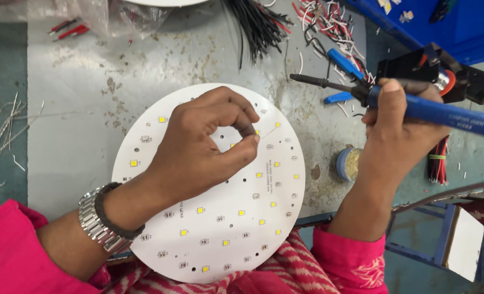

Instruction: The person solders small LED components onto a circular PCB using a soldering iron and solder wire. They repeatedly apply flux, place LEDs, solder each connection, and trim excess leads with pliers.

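Your left hand (198,147) lies over the centre of the frame, thumb and forefinger pinched together on a thin strand of solder wire (268,130) that runs up and to the right from the fingertips. A metal watch (96,220) and a dark band sit on that wrist, at lower left.

Beneath the hand is a round white LED board (220,228), dotted with small yellow chips and plain holes. Its lower edge hangs past the table (73,136) edge and over your lap at the bottom of the frame.

Your right hand (391,136), at right of centre, is closed around the blue handle of a soldering iron (416,106). The handle runs off toward the right edge; the dark tip points left, above the upper right rim of the board and clear of it.

Just right of the board, touching the inner side of your right wrist, stands a small round tin of yellowish flux (348,163).

At top centre lies a bundle of black wires (258,24); to its right, a tangle of red and white wire offcuts (329,22). A black iron stand (427,68) sits behind the iron at upper right, with a blue crate (443,27) in the corner. Clear plastic bags (89,16) with red-tipped pieces lie at upper left, and loose pale strands (2,130) at the left edge.
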{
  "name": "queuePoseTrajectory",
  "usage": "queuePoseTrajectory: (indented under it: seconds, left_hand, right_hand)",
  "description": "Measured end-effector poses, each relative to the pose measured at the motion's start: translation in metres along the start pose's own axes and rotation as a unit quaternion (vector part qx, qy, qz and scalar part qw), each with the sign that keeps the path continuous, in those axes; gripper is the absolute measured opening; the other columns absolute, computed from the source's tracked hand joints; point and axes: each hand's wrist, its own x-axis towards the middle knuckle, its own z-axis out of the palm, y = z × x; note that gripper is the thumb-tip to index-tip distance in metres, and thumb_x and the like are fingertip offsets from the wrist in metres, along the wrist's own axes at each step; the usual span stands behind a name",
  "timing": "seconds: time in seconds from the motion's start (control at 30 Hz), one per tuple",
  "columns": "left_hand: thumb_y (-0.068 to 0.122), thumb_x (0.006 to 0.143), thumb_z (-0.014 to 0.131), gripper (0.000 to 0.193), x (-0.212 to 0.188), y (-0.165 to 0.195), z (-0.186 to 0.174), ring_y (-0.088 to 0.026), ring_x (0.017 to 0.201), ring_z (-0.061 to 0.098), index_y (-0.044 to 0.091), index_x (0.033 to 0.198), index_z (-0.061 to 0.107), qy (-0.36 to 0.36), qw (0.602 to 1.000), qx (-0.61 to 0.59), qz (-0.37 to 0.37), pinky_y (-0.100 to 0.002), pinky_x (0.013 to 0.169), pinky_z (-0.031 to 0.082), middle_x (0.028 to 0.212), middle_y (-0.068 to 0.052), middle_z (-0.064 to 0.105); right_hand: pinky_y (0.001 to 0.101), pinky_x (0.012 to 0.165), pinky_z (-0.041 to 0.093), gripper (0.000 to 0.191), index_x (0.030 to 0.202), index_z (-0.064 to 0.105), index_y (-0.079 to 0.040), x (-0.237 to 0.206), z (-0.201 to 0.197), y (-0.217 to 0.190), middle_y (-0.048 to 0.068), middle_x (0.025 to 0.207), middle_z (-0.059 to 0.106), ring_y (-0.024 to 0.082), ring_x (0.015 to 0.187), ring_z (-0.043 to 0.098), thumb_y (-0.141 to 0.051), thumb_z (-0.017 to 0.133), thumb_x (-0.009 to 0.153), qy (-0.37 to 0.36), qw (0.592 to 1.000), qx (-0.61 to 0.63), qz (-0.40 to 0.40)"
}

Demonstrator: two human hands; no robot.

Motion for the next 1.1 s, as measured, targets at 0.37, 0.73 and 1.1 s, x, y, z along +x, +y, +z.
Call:
queuePoseTrajectory:
  seconds: [0.37,0.73,1.1]
  left_hand:
    - [0.01,0.084,0.073,0.011,-0.001,-0.003,0.002,-0.016,0.086,0.07,0.002,0.08,0.067,-0.021,1.0,0.01,0.0,-0.03,0.072,0.053,0.1,-0.006,0.072]
    - [0.012,0.083,0.075,0.014,-0.012,0.002,0.018,-0.032,0.102,0.065,0.002,0.088,0.067,-0.115,0.969,0.143,0.167,-0.042,0.087,0.054,0.105,-0.013,0.067]
    - [0.01,0.074,0.071,0.017,-0.02,-0.005,0.028,-0.034,0.117,0.061,-0.001,0.086,0.067,-0.201,0.931,0.216,0.216,-0.044,0.105,0.047,0.111,-0.014,0.066]
  right_hand:
    - [0.0216,0.05,0.04,0.014,0.101,0.065,0.003,0.008,0.001,-0.019,0.005,0.084,0.066,0.009,0.059,0.059,-0.01,0.068,0.106,-0.042,0.999,-0.032,0.003]
    - [0.0212,0.048,0.038,0.018,0.099,0.058,-0.001,-0.042,-0.064,-0.011,0.009,0.086,0.066,0.008,0.053,0.049,-0.014,0.071,0.102,0.071,0.983,0.152,0.07]
    - [0.0204,0.049,0.038,0.017,0.095,0.058,0.006,-0.111,-0.116,0.005,0.015,0.086,0.064,0.011,0.053,0.048,-0.009,0.067,0.095,0.132,0.981,0.124,0.07]
